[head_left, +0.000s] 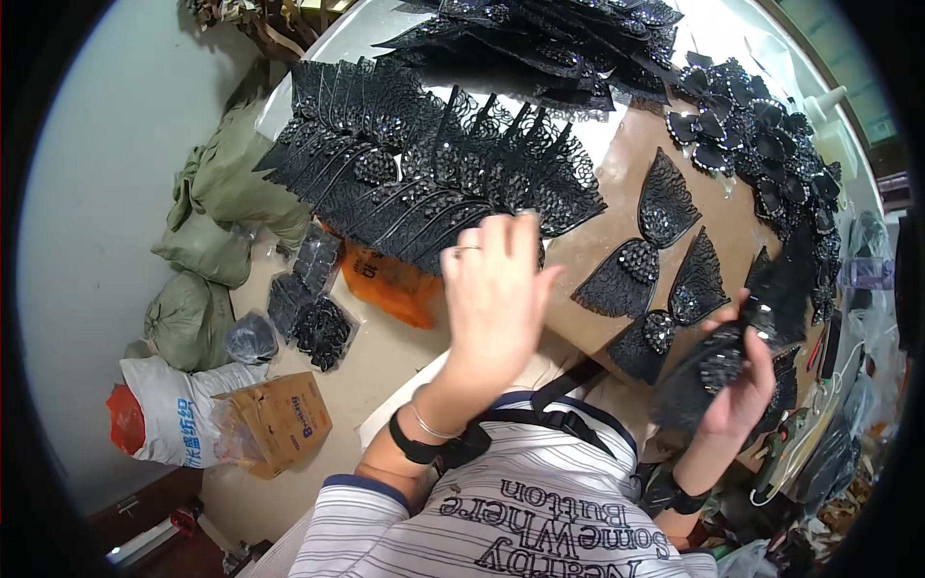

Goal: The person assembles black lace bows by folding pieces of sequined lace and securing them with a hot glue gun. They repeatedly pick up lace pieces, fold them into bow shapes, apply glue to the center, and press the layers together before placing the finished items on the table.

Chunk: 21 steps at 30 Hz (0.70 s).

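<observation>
My left hand [496, 289] lies at the near edge of a row of overlapping black lace pieces [424, 164] with beaded clusters. Its fingers are stretched out and its thumb stands apart; the fingertips touch or hover at the row, I cannot tell which. In my right hand [737, 390] a black beaded lace appliqué [708, 371] is pinched between thumb and fingers, above the table's right side. Between the hands, a pair of bow-shaped appliqués, each with two lace wings and a beaded centre, lies flat: an upper one [665, 197] and a lower one [699, 279].
More black lace pieces [549, 48] are heaped at the table's far side. Black flower-shaped trims [752, 125] pile up at the far right. Left of the table stand green sacks [241, 173], an orange bag [385, 284], a cardboard box [279, 424] and a white sack [173, 409].
</observation>
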Each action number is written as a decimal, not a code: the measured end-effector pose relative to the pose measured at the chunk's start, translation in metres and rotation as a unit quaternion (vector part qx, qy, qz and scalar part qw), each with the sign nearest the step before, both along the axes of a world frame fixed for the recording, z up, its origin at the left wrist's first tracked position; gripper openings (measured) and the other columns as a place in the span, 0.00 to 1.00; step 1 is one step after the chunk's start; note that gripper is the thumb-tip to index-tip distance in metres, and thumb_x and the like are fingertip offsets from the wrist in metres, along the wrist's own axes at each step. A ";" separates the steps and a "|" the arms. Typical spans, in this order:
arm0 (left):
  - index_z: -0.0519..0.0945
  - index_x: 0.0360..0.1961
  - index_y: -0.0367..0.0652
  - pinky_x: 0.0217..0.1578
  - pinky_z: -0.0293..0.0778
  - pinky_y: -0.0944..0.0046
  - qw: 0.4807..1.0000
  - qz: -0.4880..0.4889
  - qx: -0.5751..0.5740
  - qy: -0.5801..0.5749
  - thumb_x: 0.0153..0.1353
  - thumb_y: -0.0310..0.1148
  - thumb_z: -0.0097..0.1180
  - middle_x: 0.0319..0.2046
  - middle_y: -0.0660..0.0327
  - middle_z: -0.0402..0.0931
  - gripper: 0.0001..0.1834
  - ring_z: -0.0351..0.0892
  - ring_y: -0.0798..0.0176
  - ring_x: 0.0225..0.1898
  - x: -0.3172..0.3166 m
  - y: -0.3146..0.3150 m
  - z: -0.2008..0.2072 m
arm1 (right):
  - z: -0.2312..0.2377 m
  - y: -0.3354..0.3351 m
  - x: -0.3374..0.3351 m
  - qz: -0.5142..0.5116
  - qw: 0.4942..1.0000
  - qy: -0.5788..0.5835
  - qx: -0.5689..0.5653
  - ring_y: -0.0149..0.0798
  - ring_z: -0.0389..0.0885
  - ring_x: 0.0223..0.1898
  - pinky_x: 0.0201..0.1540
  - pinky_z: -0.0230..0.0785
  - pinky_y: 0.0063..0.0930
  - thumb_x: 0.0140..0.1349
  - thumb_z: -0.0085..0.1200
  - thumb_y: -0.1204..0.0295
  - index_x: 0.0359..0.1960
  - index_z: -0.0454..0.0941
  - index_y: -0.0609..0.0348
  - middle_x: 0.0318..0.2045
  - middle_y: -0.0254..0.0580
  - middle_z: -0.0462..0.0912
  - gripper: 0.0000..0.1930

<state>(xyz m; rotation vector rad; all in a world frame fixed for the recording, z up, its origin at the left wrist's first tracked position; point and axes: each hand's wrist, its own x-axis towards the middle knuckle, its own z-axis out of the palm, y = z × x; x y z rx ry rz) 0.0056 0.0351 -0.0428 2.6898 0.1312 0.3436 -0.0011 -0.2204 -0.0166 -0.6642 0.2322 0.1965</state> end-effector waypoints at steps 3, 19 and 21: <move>0.74 0.44 0.42 0.46 0.62 0.55 0.999 0.014 -0.017 0.026 0.42 0.33 0.71 0.41 0.56 0.68 0.27 0.66 0.52 0.46 -0.001 0.020 -0.017 | -0.011 0.037 0.007 0.085 0.995 0.047 -0.023 0.52 0.81 0.44 0.48 0.76 0.44 0.61 0.47 0.76 0.58 0.64 0.68 0.43 0.55 0.79 0.22; 0.69 0.47 0.38 0.46 0.73 0.63 0.860 -0.126 -0.485 0.094 0.53 0.26 0.64 0.43 0.49 0.79 0.22 0.80 0.52 0.50 -0.013 0.025 0.001 | -0.009 0.085 0.018 0.167 0.984 0.055 -0.013 0.51 0.70 0.59 0.59 0.68 0.43 0.51 0.51 0.82 0.58 0.65 0.71 0.56 0.58 0.71 0.28; 0.69 0.46 0.38 0.45 0.74 0.63 0.861 -0.142 -0.476 0.106 0.53 0.25 0.64 0.43 0.48 0.79 0.21 0.80 0.52 0.49 -0.014 0.025 0.006 | -0.009 0.085 0.019 0.174 0.983 0.056 -0.016 0.48 0.76 0.53 0.57 0.70 0.42 0.52 0.51 0.82 0.54 0.68 0.70 0.50 0.53 0.77 0.25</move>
